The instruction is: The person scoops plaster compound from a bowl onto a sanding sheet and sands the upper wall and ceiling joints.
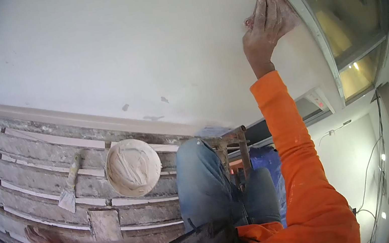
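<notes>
Rag (291, 13): clamped in your right hand (266, 34) on the wall (140, 38), likely for pressure.
Planks (148, 213): below; your left hand (43, 240) rests unclenched, perhaps bracing.
Bucket (110, 174): below-left of right grip, seemingly for reach.

The dusty right hand (265, 23) holds a crumpled pinkish wad (290, 15) against the smooth white wall (116, 42). The left hand (41, 240) touches grey wooden planks (148, 213) bearing a round white tub (109, 173) of pale paste (133, 169) and a flat-bladed scraper (70, 187).

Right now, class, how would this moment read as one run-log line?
Right hand: holding wad against wall | left hand: resting on planks | bucket: on planks, pale paste inside | scraper: on planks, beside bucket
</notes>
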The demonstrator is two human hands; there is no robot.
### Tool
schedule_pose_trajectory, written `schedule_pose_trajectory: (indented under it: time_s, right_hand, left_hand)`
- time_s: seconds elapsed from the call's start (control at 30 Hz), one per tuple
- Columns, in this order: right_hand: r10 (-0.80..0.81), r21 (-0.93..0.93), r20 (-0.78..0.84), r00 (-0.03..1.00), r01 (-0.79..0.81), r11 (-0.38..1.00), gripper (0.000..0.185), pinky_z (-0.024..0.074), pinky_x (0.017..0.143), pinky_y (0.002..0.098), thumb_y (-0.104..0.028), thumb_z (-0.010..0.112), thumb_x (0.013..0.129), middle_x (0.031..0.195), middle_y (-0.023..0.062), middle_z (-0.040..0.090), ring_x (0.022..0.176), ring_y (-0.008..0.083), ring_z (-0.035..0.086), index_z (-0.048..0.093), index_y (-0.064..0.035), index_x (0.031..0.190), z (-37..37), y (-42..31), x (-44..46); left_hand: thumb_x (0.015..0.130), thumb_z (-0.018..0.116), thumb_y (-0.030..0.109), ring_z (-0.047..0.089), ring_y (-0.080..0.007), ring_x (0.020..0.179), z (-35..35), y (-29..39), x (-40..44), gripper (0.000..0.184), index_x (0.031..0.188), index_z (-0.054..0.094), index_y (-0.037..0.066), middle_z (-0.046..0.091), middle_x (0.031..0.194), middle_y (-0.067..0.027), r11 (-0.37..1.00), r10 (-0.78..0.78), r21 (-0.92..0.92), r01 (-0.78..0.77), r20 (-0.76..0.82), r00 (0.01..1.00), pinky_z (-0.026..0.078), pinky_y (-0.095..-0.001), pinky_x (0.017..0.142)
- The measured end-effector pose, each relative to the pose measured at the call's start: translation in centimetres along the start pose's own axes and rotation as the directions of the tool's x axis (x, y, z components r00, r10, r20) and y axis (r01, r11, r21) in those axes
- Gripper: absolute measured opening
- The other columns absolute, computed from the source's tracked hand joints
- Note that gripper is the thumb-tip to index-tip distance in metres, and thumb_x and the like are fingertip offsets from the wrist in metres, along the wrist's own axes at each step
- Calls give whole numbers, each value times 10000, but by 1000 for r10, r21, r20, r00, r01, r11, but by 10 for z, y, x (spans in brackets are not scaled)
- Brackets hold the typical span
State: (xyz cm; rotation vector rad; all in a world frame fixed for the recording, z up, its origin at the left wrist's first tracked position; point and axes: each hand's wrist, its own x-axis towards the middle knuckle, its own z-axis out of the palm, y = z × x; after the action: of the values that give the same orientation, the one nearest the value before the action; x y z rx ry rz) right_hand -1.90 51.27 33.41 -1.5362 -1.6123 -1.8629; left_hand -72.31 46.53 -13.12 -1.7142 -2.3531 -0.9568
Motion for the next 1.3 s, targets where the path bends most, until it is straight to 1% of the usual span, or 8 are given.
schedule_pose_trajectory:
  time_s: [0.5,0.53,0.6,0.7,1.0,1.1,1.13,1.3]
  right_hand:
    - [407,158,300,863,-466,871,627,421,943,343,97,414,827,1441,152,372,1244,271,449,343,-73,1426,-77,86,-123]
    - [582,-46,175,794,-584,811,636,471,864,314,112,400,820,1406,158,421,1156,253,535,337,-62,1427,-76,99,-134]
    - [775,564,317,547,-765,309,599,474,666,278,67,409,827,1190,132,520,857,183,559,337,-22,1414,-65,119,-116]
    - [831,750,459,315,-639,-172,629,399,466,222,63,368,756,850,77,552,562,86,465,372,21,1383,-36,115,-69]
    - [512,545,161,844,-509,667,542,484,853,343,41,385,736,1034,249,645,962,300,640,480,95,1266,-33,-66,72]
    - [367,478,703,609,-787,390,424,432,860,300,-71,401,843,1019,129,639,915,239,576,547,28,1229,-88,-76,76]
    - [364,678,399,842,-538,501,490,436,949,405,-9,429,738,1154,212,607,1058,391,574,541,16,1215,-71,-65,46]
    - [523,300,211,826,-564,769,554,426,986,392,25,416,734,1228,199,581,1147,330,558,538,-41,1270,-85,42,-57]
  left_hand:
    - [970,342,479,402,-344,1270,6,-11,2,589,1293,467,3,453,1341,-184,997,68,43,-67,-29,997,321,-456,1057]
    - [967,346,485,405,-352,1264,8,-13,2,597,1288,468,-3,454,1336,-189,996,70,51,-69,-27,997,321,-461,1056]
    - [964,366,473,409,-369,1248,6,-10,4,593,1276,467,-21,458,1318,-205,993,102,60,-99,-43,994,325,-468,1055]
    - [967,371,439,402,-375,1249,0,-3,5,564,1265,473,-30,455,1311,-220,997,73,24,-73,0,997,323,-467,1057]
    - [963,380,470,417,-321,1252,-11,19,5,543,1258,511,33,471,1323,-151,988,-133,87,128,54,990,341,-458,1033]
    - [962,394,462,416,-328,1248,-11,19,4,547,1257,504,15,468,1321,-161,999,-44,-1,44,12,999,348,-450,1029]
    - [962,394,462,416,-328,1248,-13,19,5,547,1257,504,15,468,1321,-161,999,-42,-7,42,13,999,348,-450,1029]
    - [968,409,399,411,-334,1247,-6,9,6,507,1256,485,-10,464,1309,-175,999,5,52,-7,31,1000,355,-445,1030]
